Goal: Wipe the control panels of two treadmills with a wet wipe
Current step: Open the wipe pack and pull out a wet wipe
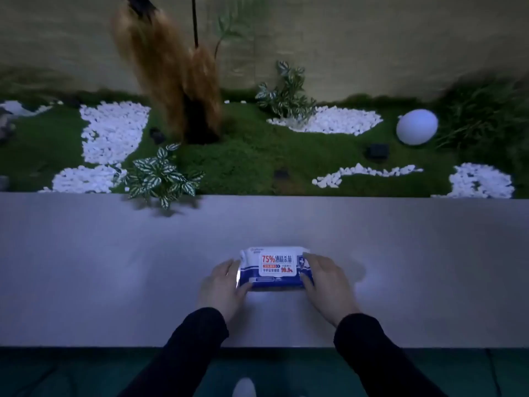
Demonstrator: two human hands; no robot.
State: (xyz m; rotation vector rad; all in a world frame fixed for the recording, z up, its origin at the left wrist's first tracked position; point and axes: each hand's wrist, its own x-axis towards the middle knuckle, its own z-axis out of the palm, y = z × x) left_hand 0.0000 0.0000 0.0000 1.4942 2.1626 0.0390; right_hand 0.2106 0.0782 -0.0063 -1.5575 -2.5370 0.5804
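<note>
A white and blue pack of wet wipes [274, 267] with a red "75%" label lies flat on a grey ledge [114, 267], its lid shut. My left hand [221, 287] grips the pack's left end, fingers curled round its edge. My right hand [329, 285] grips the right end, thumb on the front, fingers over the top. Both arms wear black sleeves. No treadmill or control panel is in view.
Behind the ledge is a decorative bed of green moss [243, 161] with white pebble patches [111, 130], leafy plants [160, 176], a brown tufted plant [171, 81] and a white egg-shaped lamp [416, 126]. A dark floor [71, 373] lies below the ledge's near edge.
</note>
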